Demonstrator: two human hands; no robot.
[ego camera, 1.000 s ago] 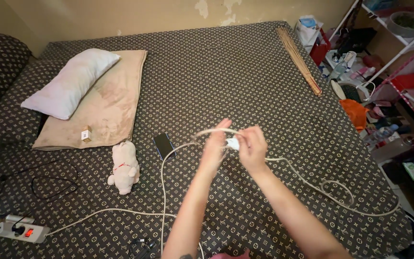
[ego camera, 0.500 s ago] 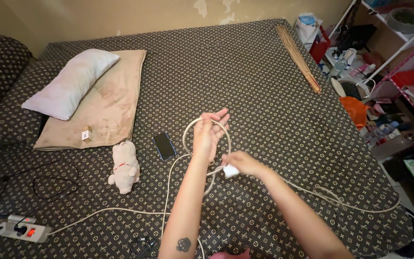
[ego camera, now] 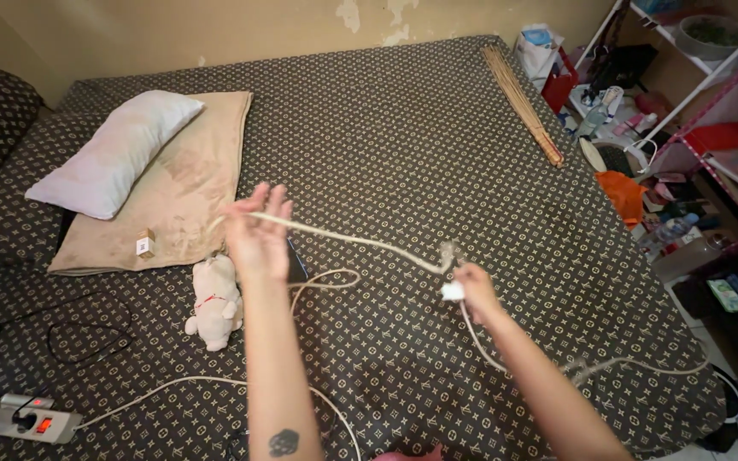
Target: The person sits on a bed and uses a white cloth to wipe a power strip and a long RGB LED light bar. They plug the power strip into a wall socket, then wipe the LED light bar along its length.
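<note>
My left hand (ego camera: 258, 232) is raised over the patterned mattress (ego camera: 403, 145) with fingers spread, and a white cable (ego camera: 352, 239) runs across its palm. My right hand (ego camera: 470, 286) is closed around a small white plug block on the same cable. Between the two hands the cable is stretched almost straight. More cable hangs below in a loop and trails off to the right. A dark phone (ego camera: 297, 263) lies mostly hidden behind my left wrist.
A small white plush toy (ego camera: 215, 299) lies beside a tan pillow (ego camera: 172, 183) with a white pillow (ego camera: 117, 154) on it. A power strip (ego camera: 32, 418) sits bottom left. A stick broom (ego camera: 523, 102) lies top right. Cluttered shelves (ego camera: 694, 128) stand at right.
The hands were together at the middle, holding a cable loop. Now they have pulled apart, the left hand going left and the right hand going right, and the cable between them is drawn out.
</note>
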